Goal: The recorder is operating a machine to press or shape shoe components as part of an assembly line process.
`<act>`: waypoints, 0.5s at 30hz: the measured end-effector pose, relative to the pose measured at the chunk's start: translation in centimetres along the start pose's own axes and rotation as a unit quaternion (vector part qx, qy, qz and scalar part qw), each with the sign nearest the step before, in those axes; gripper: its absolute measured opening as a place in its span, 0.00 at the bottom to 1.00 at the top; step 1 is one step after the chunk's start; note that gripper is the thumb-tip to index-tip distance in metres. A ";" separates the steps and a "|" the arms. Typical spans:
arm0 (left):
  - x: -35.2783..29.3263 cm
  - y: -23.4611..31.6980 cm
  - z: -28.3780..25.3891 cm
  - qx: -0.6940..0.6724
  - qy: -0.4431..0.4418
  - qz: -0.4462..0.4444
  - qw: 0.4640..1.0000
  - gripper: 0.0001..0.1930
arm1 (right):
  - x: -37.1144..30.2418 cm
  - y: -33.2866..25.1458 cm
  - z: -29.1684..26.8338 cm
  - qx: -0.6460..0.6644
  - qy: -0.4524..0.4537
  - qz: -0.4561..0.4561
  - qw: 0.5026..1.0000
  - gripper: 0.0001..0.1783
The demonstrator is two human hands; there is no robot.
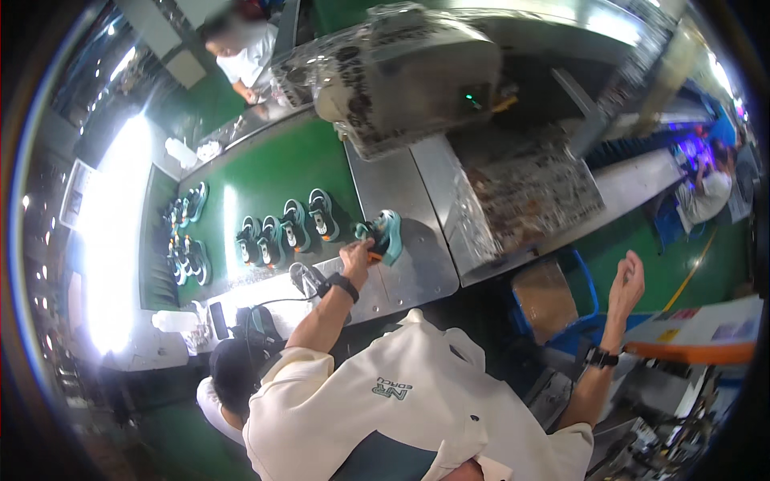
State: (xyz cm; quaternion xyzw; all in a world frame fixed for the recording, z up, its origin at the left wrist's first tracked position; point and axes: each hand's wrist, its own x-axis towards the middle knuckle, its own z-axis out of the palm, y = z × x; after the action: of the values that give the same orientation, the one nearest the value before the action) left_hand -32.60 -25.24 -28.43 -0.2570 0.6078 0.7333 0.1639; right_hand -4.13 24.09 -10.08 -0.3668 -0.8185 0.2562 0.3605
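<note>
My left hand (354, 260) is closed on a mint-green and black sneaker with orange parts (391, 238). The sneaker is over the metal plate (405, 272) at the end of the green belt. On the belt, to the left of that hand, stand several like sneakers in a row; the closest is a dark and white sneaker (322, 215). Off to the right, my right hand (626, 286) is raised in the air with its fingers loosely stretched, and nothing shows in it. It is nearest to a blue-framed bin (589, 284).
A plastic-wrapped machine (417, 80) stands over the line beyond the plate. More sneakers (188, 260) sit at the belt's far left. A person (228, 373) in a dark cap is beside my left arm. Another person (249, 60) is across the belt; a third (706, 192) sits far right.
</note>
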 end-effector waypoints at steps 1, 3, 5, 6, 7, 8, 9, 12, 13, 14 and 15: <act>2.4 0.8 -0.5 0.001 0.041 0.004 0.999 0.11 | 2.8 -1.7 2.5 -0.023 -0.011 -0.042 0.999 0.16; 7.8 1.5 -2.6 0.059 0.047 0.094 0.993 0.08 | 6.7 -3.7 6.4 -0.052 -0.032 -0.095 0.994 0.17; 12.5 4.6 -1.7 -0.026 0.100 0.064 0.993 0.08 | 9.8 -3.4 9.9 -0.117 -0.106 -0.036 0.987 0.19; 13.9 7.0 -1.3 -0.029 0.099 0.071 0.992 0.08 | 10.8 -2.9 11.3 -0.125 -0.111 -0.044 0.985 0.19; 17.3 8.3 -1.9 -0.004 0.096 0.064 0.993 0.12 | 11.1 -2.3 12.5 -0.193 -0.106 -0.068 0.973 0.20; 20.9 9.3 -2.7 0.022 0.105 0.094 0.990 0.10 | 11.1 -2.0 13.3 -0.259 -0.099 -0.091 0.956 0.22; 23.9 10.5 -3.1 0.038 0.129 0.142 0.981 0.13 | 10.8 -2.5 13.2 -0.237 -0.114 -0.072 0.962 0.21; 36.1 14.0 -5.8 0.089 0.098 0.309 0.942 0.12 | 10.2 -3.4 12.4 -0.231 -0.133 -0.064 0.962 0.21; 40.3 17.0 -11.3 0.016 0.082 0.236 0.968 0.11 | 10.5 -3.5 13.4 -0.217 -0.151 -0.079 0.961 0.21; 41.8 18.6 -4.2 0.223 0.199 0.340 0.892 0.11 | 10.1 -3.5 11.9 -0.254 -0.125 -0.060 0.957 0.21; 43.7 23.0 -10.7 0.062 0.177 0.426 0.885 0.15 | 10.2 -3.9 13.6 -0.203 -0.135 -0.067 0.968 0.22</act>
State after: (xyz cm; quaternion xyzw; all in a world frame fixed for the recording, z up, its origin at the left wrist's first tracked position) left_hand -79.00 -43.57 -36.44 -0.0878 0.7220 0.6355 -0.2592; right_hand -21.14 27.62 -11.59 -0.3389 -0.9170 0.1075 0.1808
